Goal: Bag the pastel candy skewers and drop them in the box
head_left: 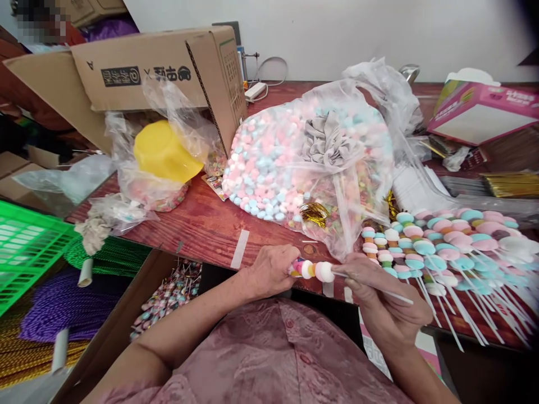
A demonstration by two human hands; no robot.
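My left hand (269, 270) is closed around the candy end of a skewer (314, 270) strung with white, yellow and pink round sweets. My right hand (381, 297) pinches the skewer's white stick (396, 295), which points to the right. Both hands are at the near edge of the red-brown table (210, 227). Just right of them lies a pile of finished candy skewers (446, 247) with their sticks fanned toward me. Behind the hands sits a big clear bag of pastel sweets (286, 168).
A smaller clear bag with a yellow bowl (164, 151) lies at left, by a tipped cardboard box (168, 73). A pink box (484, 109) stands far right. A green crate (25, 244) and a carton of wrapped skewers (168, 294) sit below left. Another person is at top left.
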